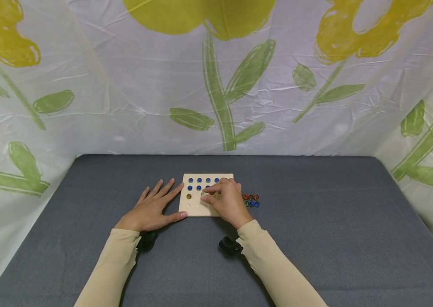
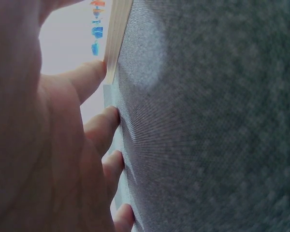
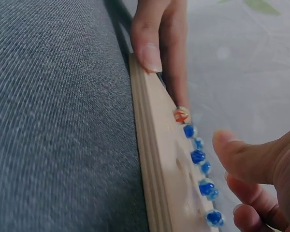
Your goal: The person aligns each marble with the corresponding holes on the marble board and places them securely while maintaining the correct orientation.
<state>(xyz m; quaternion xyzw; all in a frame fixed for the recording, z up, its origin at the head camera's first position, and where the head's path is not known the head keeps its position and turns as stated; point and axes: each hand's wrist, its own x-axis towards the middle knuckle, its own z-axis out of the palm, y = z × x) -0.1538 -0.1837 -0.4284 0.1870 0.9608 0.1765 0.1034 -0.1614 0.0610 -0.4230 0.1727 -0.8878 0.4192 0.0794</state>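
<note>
A pale wooden board with rows of round hollows lies on the cloth. Blue marbles fill its two far rows, and one orange-brown marble sits at the left of the third row. My left hand lies spread flat, its thumb and index finger touching the board's left side. Over the board, my right hand pinches a pale marble between thumb and index fingertips. In the right wrist view that marble is hidden, and the thumb shows beside the blue marbles.
Right of the board lie several loose marbles, red ones and blue ones, partly behind my right hand. A grey cloth covers the table. A white flower-printed curtain hangs behind and at both sides.
</note>
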